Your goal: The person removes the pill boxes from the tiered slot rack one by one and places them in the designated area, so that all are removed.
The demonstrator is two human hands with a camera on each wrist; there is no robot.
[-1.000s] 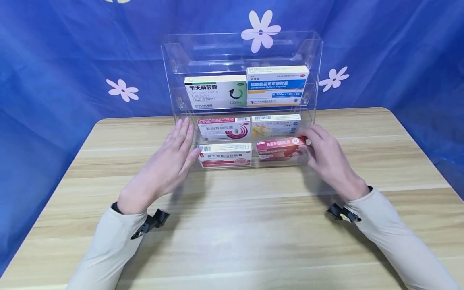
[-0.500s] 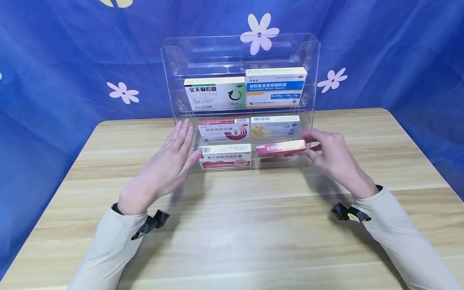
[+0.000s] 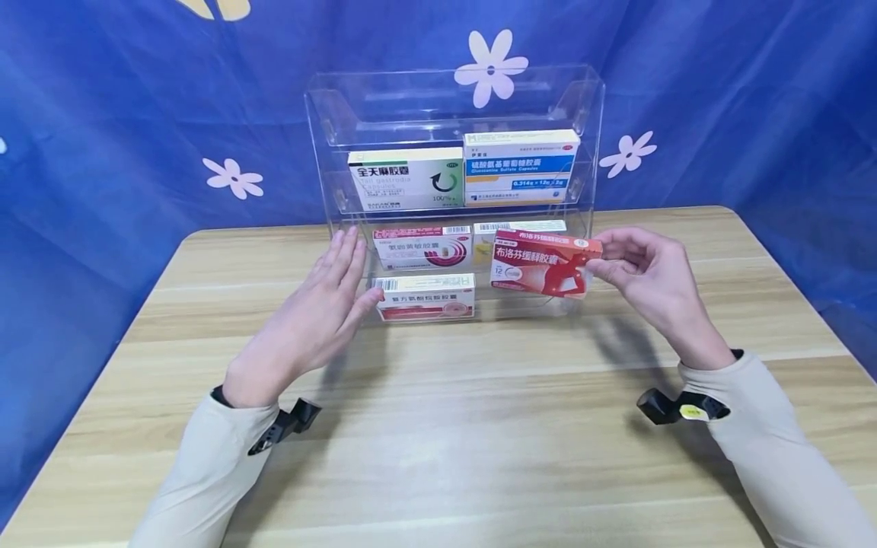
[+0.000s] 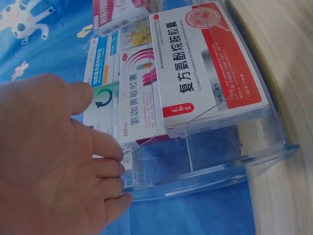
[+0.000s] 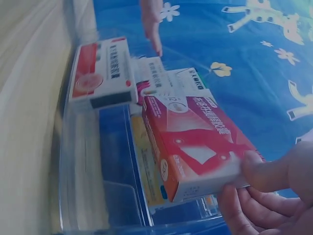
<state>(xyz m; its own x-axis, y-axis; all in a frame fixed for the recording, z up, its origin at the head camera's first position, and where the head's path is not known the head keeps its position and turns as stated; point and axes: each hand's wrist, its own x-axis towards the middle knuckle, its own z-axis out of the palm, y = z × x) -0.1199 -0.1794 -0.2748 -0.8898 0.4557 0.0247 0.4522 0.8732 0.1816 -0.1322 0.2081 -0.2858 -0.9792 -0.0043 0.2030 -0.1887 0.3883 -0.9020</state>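
Note:
My right hand [image 3: 654,281] pinches the right end of a red medicine box [image 3: 541,262], thumb in front and fingers behind. The box is raised in front of the clear tiered display rack [image 3: 455,78], hiding much of a yellow-and-white medicine box [image 3: 483,247] in the row behind. In the right wrist view, the bottom tier under the red box [image 5: 200,142] shows bare plastic. My left hand [image 3: 304,320] lies with straight fingers along the rack's left side, beside a white-and-red medicine box [image 3: 426,298] in the bottom tier. Whether those fingers press the rack, I cannot tell.
A white-and-magenta medicine box [image 3: 423,247] sits in the middle tier. Above it stand a green-and-white box [image 3: 407,179] and a blue-and-white box [image 3: 521,167]. The rack is on a wooden table [image 3: 438,434], with a blue flowered curtain [image 3: 123,114] behind.
My right hand has lifted the red medicine box out of the bottom tier's right side, upward and slightly right, with its front turned more into view. The left hand stays put.

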